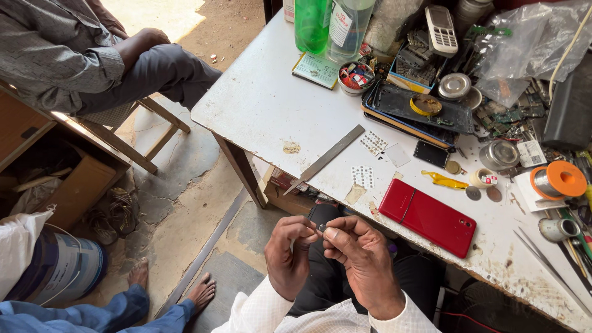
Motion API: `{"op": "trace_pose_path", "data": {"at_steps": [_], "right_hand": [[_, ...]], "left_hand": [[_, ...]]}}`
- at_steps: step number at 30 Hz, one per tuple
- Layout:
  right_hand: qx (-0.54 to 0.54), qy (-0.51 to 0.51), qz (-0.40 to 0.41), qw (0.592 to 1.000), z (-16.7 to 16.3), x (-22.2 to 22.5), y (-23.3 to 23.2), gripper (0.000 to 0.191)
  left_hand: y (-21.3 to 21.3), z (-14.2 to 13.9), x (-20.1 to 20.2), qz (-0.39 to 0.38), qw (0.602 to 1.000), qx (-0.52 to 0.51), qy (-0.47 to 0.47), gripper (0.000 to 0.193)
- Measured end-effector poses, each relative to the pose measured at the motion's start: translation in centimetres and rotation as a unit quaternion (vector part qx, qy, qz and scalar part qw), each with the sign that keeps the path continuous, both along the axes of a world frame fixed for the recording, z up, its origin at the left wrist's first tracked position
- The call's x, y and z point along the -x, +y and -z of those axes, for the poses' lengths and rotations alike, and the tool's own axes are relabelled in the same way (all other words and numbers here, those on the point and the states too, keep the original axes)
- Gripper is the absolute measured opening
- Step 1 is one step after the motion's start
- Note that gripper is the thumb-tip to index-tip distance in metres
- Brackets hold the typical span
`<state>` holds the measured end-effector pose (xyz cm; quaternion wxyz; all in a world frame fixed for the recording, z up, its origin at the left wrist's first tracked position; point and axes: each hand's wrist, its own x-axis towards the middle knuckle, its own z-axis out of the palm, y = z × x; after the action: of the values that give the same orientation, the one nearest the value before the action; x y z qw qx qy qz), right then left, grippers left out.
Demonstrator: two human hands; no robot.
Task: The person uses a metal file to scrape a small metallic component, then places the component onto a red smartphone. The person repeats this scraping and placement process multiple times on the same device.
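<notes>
Black, a small rounded device [322, 216] is pinched between left hand [290, 253] and right hand [364, 259] at lower centre; nothing looks finished, the red phone [427, 217] untouched on the white table [265, 98].

This is a small phone repair workshop, half open to the street. The white worktop [271, 105] is scuffed and stained, and its right side is crowded with circuit boards [502, 117], an old keypad phone [441, 29], a red smartphone [428, 217], a spool of solder wire [558, 180], tweezers [549, 262], a steel ruler [325, 159] and small tins of parts. At the upper left of the frame a person sits on a wooden chair [132, 132] over cracked concrete floor [185, 185] and bare earth, with cardboard boxes [80, 188] and a paint bucket [58, 268] at the lower left.
</notes>
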<state>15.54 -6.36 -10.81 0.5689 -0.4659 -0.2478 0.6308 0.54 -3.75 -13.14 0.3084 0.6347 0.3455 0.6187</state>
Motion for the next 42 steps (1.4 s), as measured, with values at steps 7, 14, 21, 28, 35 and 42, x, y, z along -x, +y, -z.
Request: {"op": "trace_pose_path", "data": {"at_steps": [7,14,21,28,35,42], "right_hand": [[-0.123,-0.187,0.001,0.975,-0.6,-0.3,-0.2,0.018],[-0.134,-0.286,-0.030,0.948,-0.5,-0.5,-0.4,0.016],[-0.119,-0.258,-0.079,0.955,-0.5,-1.3,-0.1,0.019],[-0.124,-0.186,-0.085,0.971,-0.7,-1.8,0.0,0.025],[-0.026,-0.068,-0.082,0.994,-1.4,-2.3,0.3,0.028],[-0.015,-0.052,-0.132,0.990,-2.1,-2.5,0.5,0.026]], "left_hand": [[0.6,-1.7,1.5,0.112,0.989,0.096,0.006,0.021],[2.1,-1.7,2.7,0.289,0.877,0.349,-0.159,0.021],[2.2,-1.3,2.8,0.338,0.804,0.443,-0.209,0.024],[2.5,-0.9,2.9,0.360,0.759,0.479,-0.256,0.022],[1.1,-1.4,2.0,0.263,0.908,0.296,-0.137,0.025],[2.0,-2.2,2.4,0.233,0.962,0.139,-0.029,0.014]]}}
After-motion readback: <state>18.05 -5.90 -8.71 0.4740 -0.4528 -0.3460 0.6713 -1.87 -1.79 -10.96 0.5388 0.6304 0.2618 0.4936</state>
